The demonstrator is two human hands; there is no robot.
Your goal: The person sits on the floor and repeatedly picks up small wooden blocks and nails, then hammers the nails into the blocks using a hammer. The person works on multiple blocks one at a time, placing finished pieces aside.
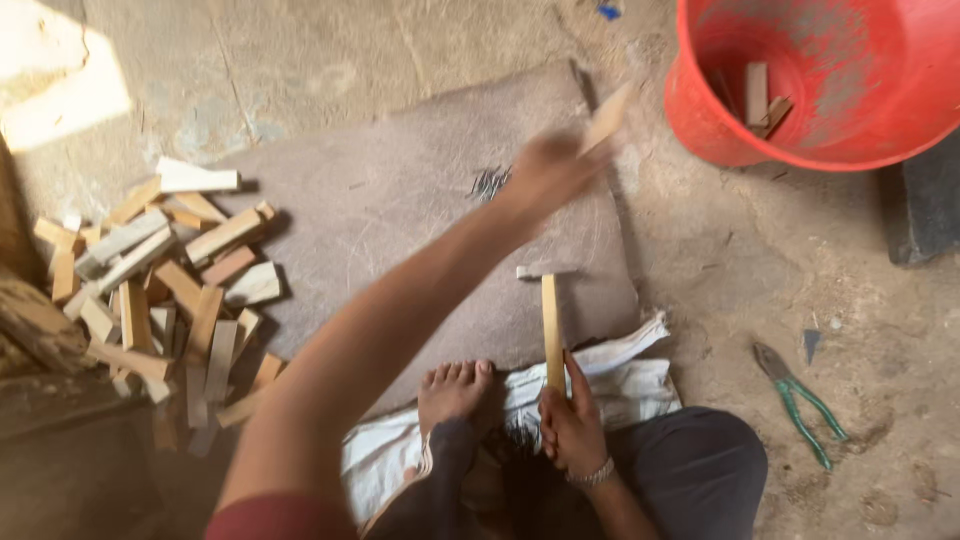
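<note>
Fingers of the left hand (545, 170) are pinching a blurred wooden block (607, 117) near the red tub (700, 120). The right hand (572, 425) is gripping a hammer (550, 320) upright on the mat (400, 200).

A loose heap of short pale wooden offcuts (165, 290) is seen at the left, on the dusty concrete floor (730, 260) and the edge of a worn grey-brown mat (400, 210); a small cluster of dark nails (489, 182) lies on the mat near its far edge; a large red plastic bucket (700, 110) stands at the upper right, with a few wood pieces (763, 100) inside; green-handled pliers (800, 400) lie on the floor at the right; a white woven sack (630, 385) is spread at the mat's near edge.
</note>
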